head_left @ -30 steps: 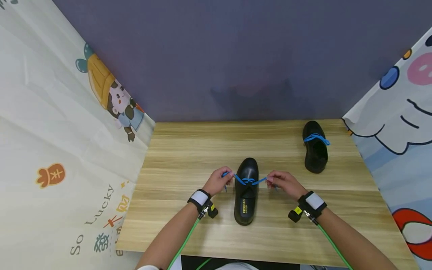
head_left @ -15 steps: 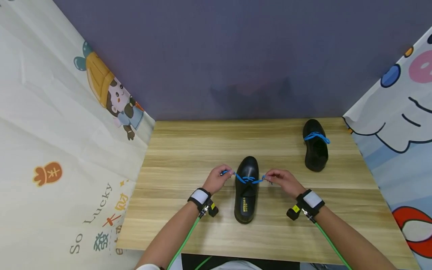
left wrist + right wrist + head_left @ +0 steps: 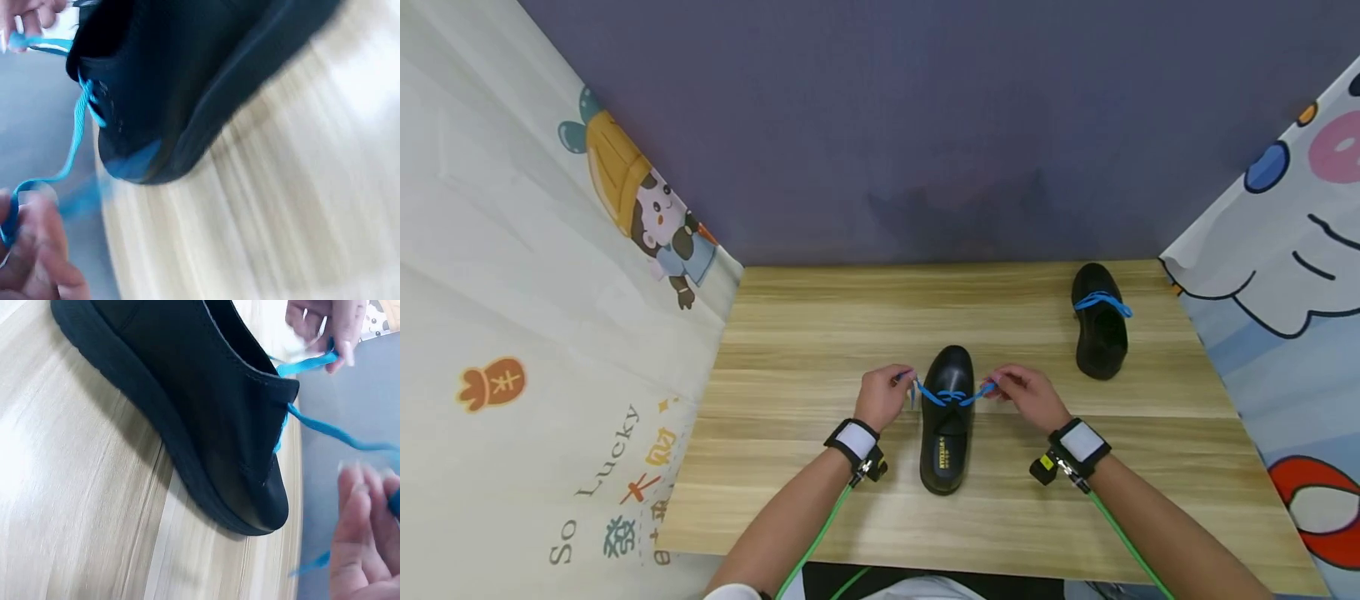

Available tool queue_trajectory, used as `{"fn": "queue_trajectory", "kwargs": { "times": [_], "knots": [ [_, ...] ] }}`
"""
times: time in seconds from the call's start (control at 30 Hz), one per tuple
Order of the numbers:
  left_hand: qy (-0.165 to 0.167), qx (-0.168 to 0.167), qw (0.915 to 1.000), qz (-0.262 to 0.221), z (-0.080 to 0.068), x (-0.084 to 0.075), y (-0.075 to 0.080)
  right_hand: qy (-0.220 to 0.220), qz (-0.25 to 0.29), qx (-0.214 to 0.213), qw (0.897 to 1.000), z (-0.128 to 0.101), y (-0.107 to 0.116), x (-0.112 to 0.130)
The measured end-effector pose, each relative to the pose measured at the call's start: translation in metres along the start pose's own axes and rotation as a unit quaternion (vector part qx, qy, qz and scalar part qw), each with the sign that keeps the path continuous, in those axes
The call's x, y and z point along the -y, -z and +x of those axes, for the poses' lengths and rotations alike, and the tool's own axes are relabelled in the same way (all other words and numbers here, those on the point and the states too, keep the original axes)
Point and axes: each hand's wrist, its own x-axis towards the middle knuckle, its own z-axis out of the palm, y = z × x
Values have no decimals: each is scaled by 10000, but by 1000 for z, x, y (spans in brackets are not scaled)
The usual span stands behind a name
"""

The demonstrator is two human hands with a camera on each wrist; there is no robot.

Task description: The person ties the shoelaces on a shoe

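Observation:
A black leather shoe (image 3: 948,367) stands on the wooden table, toe pointing away from me, with a blue shoelace (image 3: 952,397) threaded through its eyelets. On its left side my left hand (image 3: 882,396) pinches one lace end, drawn out as a loose curve in the left wrist view. My right hand (image 3: 1026,395) holds the other lace end between thumb and fingers, close to the shoe's right side. The lace tip (image 3: 315,562) hangs below the right hand in the right wrist view. Between the hands the two lace ends spread apart, untied.
Back right on the table (image 3: 820,308) stands a second black shoe (image 3: 1101,354) with its blue lace (image 3: 1101,302) tied. A dark grey wall panel (image 3: 925,125) rises behind the table. Printed curtains hang at left and right.
My right hand has moved left, closer to the shoe, with its lace end. The left hand has turned slightly and shifted a little, still holding its end. The shoe stays in place.

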Motion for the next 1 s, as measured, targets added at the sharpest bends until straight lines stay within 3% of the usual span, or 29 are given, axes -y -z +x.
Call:
{"fn": "queue_trajectory", "kwargs": {
  "times": [0.1, 0.23, 0.37, 0.5, 0.63, 0.7, 0.73, 0.93, 1.0],
  "knots": [
    [417, -217, 9934, -1045, 2, 2, -6, 326, 161, -317, 9988, 4, -7, -2],
    [611, -566, 9691, -2321, 2, 5, -14, 689, 838, -472, 9930, 7, -13, -3],
    [542, -527, 9284, -3638, 3, 2, -16, 965, 1827, -362, 9778, 9, -14, -4],
    [585, -358, 8812, -4678, 4, -5, -14, 932, 2240, -178, 9700, 10, -17, -6],
    [881, -105, 8517, -5165, 6, -11, -12, 561, 2412, -128, 9688, 10, -21, -5],
    [1075, 124, 8434, -5263, 4, -14, -14, 406, 2352, -163, 9710, 10, -24, -4],
    [1144, 237, 8436, -5242, 4, -14, -15, 341, 2279, -194, 9729, 10, -26, -4],
    [1251, 749, 8582, -4923, -2, -18, -23, 69, 1711, -465, 9841, 13, -39, 1],
    [1289, 927, 8580, -4885, -4, -20, -24, 28, 1699, -521, 9841, 15, -42, 3]
  ]
}}
